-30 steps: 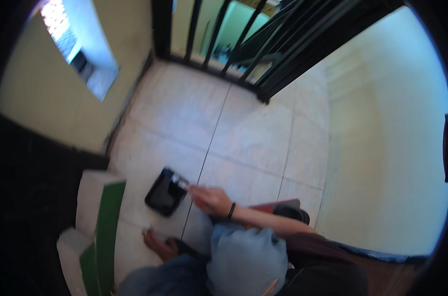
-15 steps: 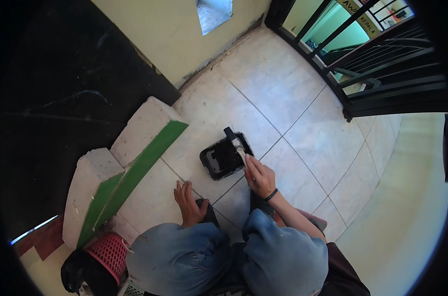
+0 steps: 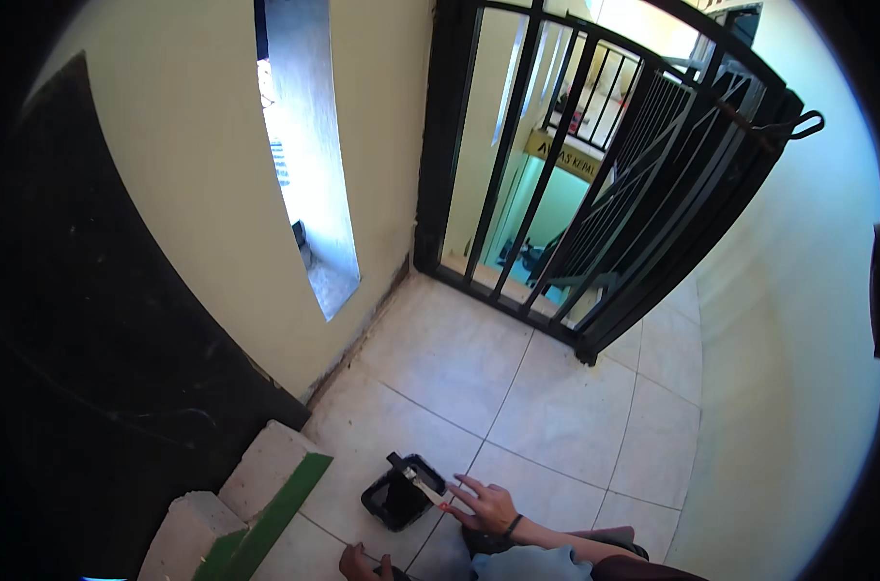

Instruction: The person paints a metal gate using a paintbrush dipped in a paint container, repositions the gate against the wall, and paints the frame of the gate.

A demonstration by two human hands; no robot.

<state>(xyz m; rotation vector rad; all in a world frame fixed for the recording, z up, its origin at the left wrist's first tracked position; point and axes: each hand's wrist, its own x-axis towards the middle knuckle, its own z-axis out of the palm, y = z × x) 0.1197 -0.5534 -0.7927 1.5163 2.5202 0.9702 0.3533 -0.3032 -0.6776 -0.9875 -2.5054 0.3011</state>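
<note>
Paintbrush [image 3: 428,489] and paint tray sit low on the tiled floor [image 3: 440,407], right in front of the person. I see the brush slanting across the black, shallow tray [image 3: 369,501], its dark bristle end by the far rim and its pale handle reaching past the near right side to a reddish tip. The right hand [image 3: 482,504], with a dark band [image 3: 513,525] round its wrist, is just beside that tip. Its fingers are spread fairly wide, pointing toward the tray, while the thumb side meets the handle's end; they are not wrapped round it, and whether there's a light pinch I can't tell from here.

The left hand [image 3: 364,564] is down at the lower edge, partly cut off, nearer me than the tray and well apart from the brush. There's a gap between its thumb and fingers, but how far the rest opens, or whether it presses on the floor, I can't make out. To its left are the pale steps [image 3: 266,463] with a green face [image 3: 275,513]; beyond the tray is the black barred gate [image 3: 506,308].
</note>
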